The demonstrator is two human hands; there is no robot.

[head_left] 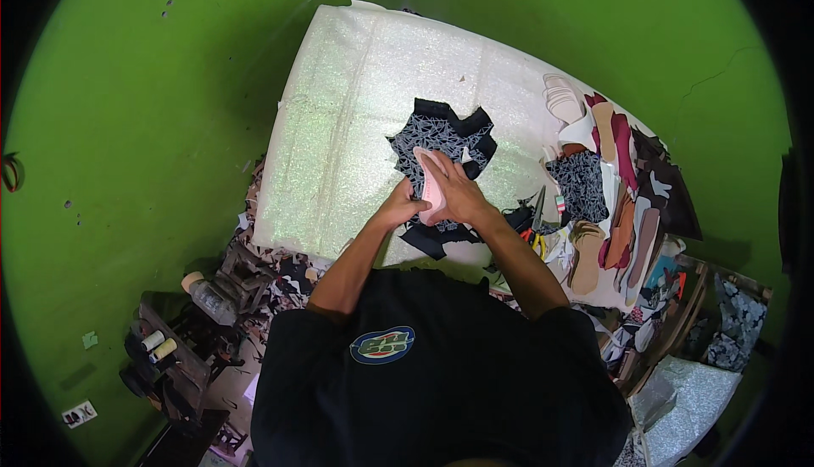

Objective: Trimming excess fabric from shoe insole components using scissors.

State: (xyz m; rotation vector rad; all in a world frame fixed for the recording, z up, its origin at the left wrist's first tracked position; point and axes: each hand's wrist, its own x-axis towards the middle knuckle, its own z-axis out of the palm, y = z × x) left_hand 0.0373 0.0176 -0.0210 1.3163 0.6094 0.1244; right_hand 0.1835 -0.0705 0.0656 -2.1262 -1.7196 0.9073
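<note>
Both my hands are closed on a pale pink insole-shaped piece (pixel 429 180), tilted up on its edge over the table. My left hand (pixel 401 205) pinches its lower left part with the thumb. My right hand (pixel 459 193) wraps the right side, fingers along its upper part. Under them lies a jagged-edged black-and-grey patterned fabric piece (pixel 424 134) with plain black flaps. Below my hands, a black scrap (pixel 434 242) sticks out toward the near table edge.
A pale, glittery sheet covers the table (pixel 331 128). On its right side are scissors (pixel 538 208), patterned fabric (pixel 582 184), beige insoles (pixel 585 259) and maroon and brown pieces. Thread spools (pixel 161 347) stand on a machine at lower left. Scraps litter the floor. Green walls surround the table.
</note>
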